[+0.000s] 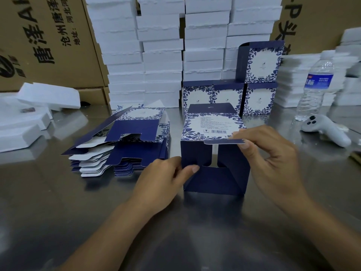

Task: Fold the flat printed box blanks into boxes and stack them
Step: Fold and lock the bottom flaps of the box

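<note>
A half-folded navy box with a blue leaf print (212, 132) lies on its side on the steel table (58, 192), its open bottom flaps facing me. My left hand (164, 178) grips its lower left corner, thumb pressing a flap. My right hand (271, 157) pinches a narrow printed flap at the box's top right edge. A pile of flat printed blanks (125, 141) lies to the left. Several finished boxes (257, 98) stand stacked behind, one on top (261, 61).
Tall stacks of white foam trays (166, 51) line the back, with cardboard cartons (48, 40) behind. Loose foam pieces (29, 114) lie at the left. A water bottle (316, 85) and a white controller (328, 132) sit at the right.
</note>
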Demonstrator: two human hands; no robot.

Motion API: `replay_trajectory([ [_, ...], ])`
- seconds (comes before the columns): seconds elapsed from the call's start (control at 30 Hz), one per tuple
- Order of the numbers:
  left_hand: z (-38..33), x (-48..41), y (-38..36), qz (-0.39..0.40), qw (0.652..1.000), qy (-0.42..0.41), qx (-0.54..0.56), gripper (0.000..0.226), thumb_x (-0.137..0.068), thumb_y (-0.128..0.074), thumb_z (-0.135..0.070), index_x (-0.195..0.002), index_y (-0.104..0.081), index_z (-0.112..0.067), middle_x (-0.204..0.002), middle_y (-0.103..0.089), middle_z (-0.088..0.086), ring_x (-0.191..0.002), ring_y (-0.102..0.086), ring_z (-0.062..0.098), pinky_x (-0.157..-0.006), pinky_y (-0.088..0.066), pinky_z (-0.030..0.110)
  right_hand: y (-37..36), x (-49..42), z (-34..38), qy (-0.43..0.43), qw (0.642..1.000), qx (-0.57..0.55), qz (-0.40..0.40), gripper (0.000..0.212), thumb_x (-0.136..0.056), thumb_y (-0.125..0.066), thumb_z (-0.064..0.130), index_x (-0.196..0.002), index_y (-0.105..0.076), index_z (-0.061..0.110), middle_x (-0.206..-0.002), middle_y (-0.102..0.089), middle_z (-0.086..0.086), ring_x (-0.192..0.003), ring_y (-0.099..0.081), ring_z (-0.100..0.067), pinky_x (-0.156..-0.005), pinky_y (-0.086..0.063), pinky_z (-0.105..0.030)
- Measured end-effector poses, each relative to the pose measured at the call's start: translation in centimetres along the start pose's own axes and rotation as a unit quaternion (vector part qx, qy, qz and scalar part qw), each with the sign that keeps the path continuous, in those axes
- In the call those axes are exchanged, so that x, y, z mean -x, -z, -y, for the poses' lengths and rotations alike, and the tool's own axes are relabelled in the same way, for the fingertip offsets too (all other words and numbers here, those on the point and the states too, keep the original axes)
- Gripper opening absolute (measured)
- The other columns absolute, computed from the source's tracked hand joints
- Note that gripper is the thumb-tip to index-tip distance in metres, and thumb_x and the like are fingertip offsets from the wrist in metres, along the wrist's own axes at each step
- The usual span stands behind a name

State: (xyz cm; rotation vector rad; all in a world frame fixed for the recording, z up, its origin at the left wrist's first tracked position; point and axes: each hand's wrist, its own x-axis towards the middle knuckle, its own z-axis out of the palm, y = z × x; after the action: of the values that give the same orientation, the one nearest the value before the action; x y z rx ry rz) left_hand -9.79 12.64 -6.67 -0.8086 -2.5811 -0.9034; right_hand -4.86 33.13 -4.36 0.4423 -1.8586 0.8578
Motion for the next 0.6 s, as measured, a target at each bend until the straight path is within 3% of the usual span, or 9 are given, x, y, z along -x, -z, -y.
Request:
replay_trajectory([
  [0.1, 0.31, 0.10, -0.25, 0.032, 0.999, -0.004, -0.041, 0.039, -0.086, -0.040, -0.060, -0.062, -0.037, -0.029, -0.053, -0.042, -0.009, -0.051, -0.042, 0.006, -0.047, -0.024, 0.020, 0.04, -0.01, 0.03, 0.001, 1.000, -0.003, 0.002, 0.037, -0.094, -0.045, 0.043, -0.086, -0.069, 0.015, -0.086, -0.063, 0.010, -0.082, -0.060, -0.020, -0.075, -0.046, -0.029],
  [0.27, 0.17, 0.07, -0.31, 0.021, 0.999, -0.021, -0.035, 0.038, -0.090, -0.048, -0.050, -0.059, -0.033, -0.034, -0.046, -0.037, -0.011, -0.045, -0.039, 0.005, -0.046, -0.028, 0.018, 0.04, -0.06, 0.00, -0.002, 1.000, -0.002, 0.002, 0.035, -0.094, -0.044, 0.045, -0.087, -0.067, 0.018, -0.085, -0.062, 0.013, -0.081, -0.058, -0.015, -0.075, -0.044, -0.022],
  [0.47, 0.47, -0.13, -0.11, 0.053, 0.998, 0.005, -0.022, 0.040, -0.086, -0.049, -0.054, -0.060, -0.039, -0.025, -0.048, -0.039, -0.007, -0.047, -0.041, 0.007, -0.046, -0.025, 0.020, 0.08, -0.07, -0.02, -0.006, 1.000, 0.002, 0.005, 0.043, -0.093, -0.044, 0.045, -0.086, -0.070, 0.012, -0.085, -0.063, 0.010, -0.081, -0.058, -0.016, -0.075, -0.044, -0.023],
  [0.6, 0.63, -0.07, -0.12, 0.083, 0.994, 0.018, -0.063, 0.043, -0.086, -0.051, -0.056, -0.059, -0.046, -0.023, -0.054, -0.052, -0.004, -0.051, -0.047, 0.008, -0.048, -0.027, 0.024, 0.03, -0.10, 0.08, -0.005, 1.000, 0.005, 0.006, 0.044, -0.094, -0.044, 0.046, -0.086, -0.070, 0.011, -0.084, -0.063, 0.010, -0.082, -0.058, -0.016, -0.075, -0.044, -0.024],
])
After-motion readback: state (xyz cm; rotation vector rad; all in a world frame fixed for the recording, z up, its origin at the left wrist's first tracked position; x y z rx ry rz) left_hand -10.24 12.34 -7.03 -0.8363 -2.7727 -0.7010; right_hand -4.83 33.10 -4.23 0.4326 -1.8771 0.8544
